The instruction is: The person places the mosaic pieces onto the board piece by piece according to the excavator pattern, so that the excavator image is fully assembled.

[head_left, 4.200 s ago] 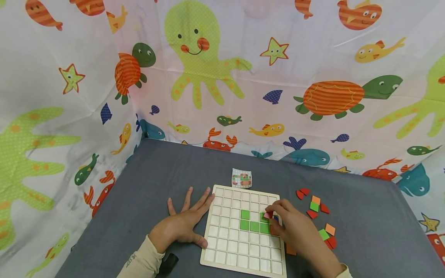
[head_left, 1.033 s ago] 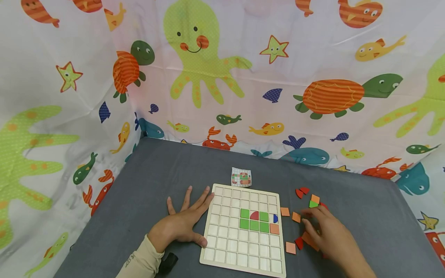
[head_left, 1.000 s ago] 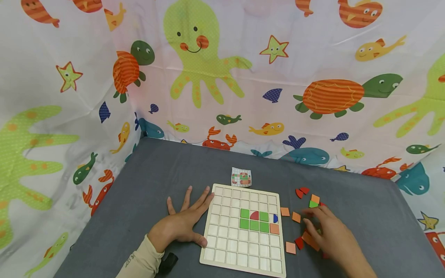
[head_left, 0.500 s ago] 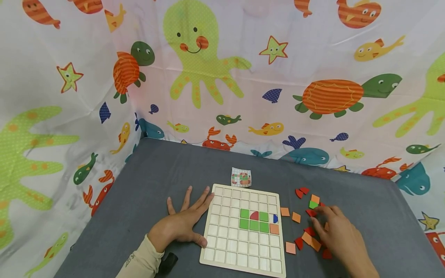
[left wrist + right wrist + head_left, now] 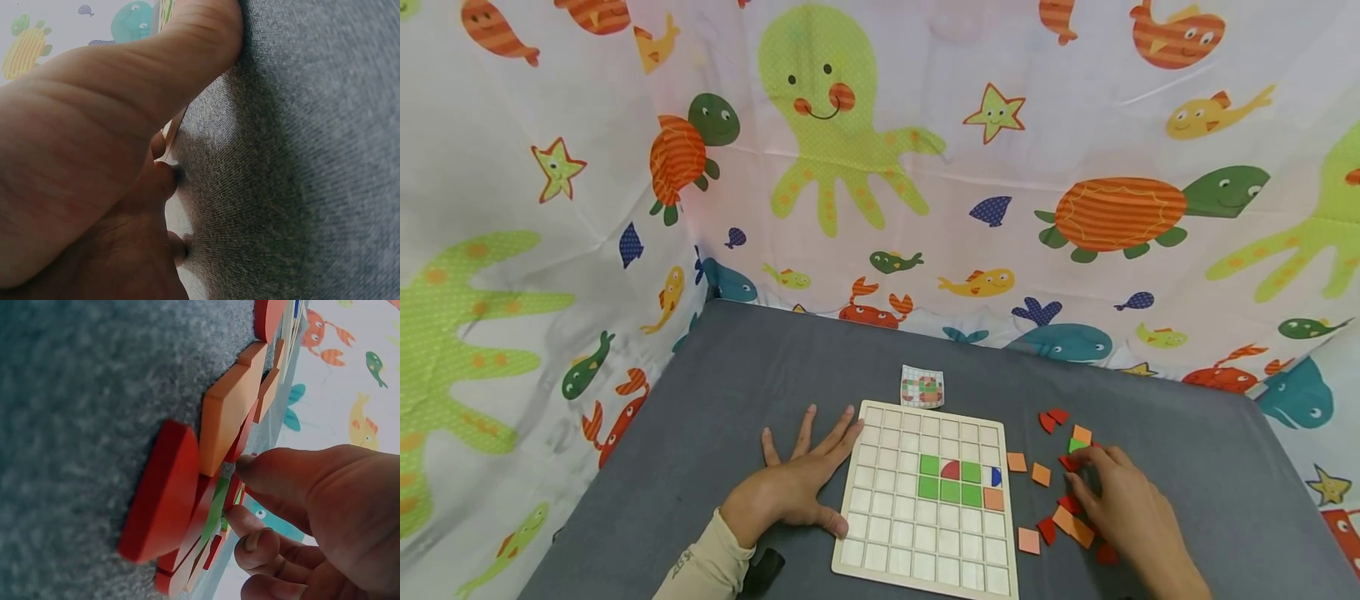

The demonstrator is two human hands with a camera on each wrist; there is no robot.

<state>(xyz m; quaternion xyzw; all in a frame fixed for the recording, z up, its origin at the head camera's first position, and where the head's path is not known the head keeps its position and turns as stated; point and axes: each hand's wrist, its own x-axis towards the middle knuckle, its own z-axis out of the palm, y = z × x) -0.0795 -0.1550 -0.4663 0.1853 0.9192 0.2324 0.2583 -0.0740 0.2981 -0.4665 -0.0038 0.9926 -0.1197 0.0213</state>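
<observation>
The left hand lies on the worktop with its fingers spread wide, thumb and forefinger tips meeting the left rim of a pale wooden board. Thin raised strips divide that flat board into rows of shallow square cells. Five matte green squares sit in it, along with a rounded red wedge, a salmon square and a curved blue piece near the right edge.

The right hand is over the loose pieces to the right of the board, fingers bent, thumb and forefinger slightly parted at a red piece; I can't tell whether they pinch it. Around it lie smooth orange tiles, thick with crisp corners, and more red wedges, some overlapping the tiles. A pink square lies just beside the board's right edge.

Grey woven cloth, visibly grainy up close, covers the surface. Just beyond the board's far edge is a small printed card with a coloured grid. By the cream sleeve rests a black object. Creased white fabric printed with sea creatures hangs behind.
</observation>
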